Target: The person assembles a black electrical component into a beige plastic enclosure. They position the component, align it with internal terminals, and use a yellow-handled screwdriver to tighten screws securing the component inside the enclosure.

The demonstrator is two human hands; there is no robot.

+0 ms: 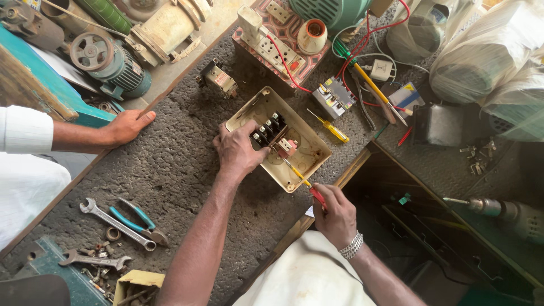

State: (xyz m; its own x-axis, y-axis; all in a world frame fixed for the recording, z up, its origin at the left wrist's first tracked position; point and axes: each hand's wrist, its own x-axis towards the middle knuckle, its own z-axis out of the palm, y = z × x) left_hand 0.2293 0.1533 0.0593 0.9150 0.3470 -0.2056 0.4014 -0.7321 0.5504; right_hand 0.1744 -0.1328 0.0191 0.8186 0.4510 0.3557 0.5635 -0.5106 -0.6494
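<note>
An open cream switch box (303,133) lies on the dark workbench mat, with black fuse blocks (269,127) and a small pink part (287,146) inside. My left hand (238,150) rests on the box's left side and steadies it by the fuse blocks. My right hand (334,212) grips a screwdriver (303,182) with a red and yellow handle. Its shaft slants up to the left and its tip reaches the pink part in the box.
Another person's hand (127,126) in a white sleeve rests at the bench's left edge. A yellow screwdriver (331,129), a grey breaker (334,97), a socket board (280,42), wires, spanners (116,224), pliers (139,218) and motors (116,65) lie around. A drill (498,211) sits right.
</note>
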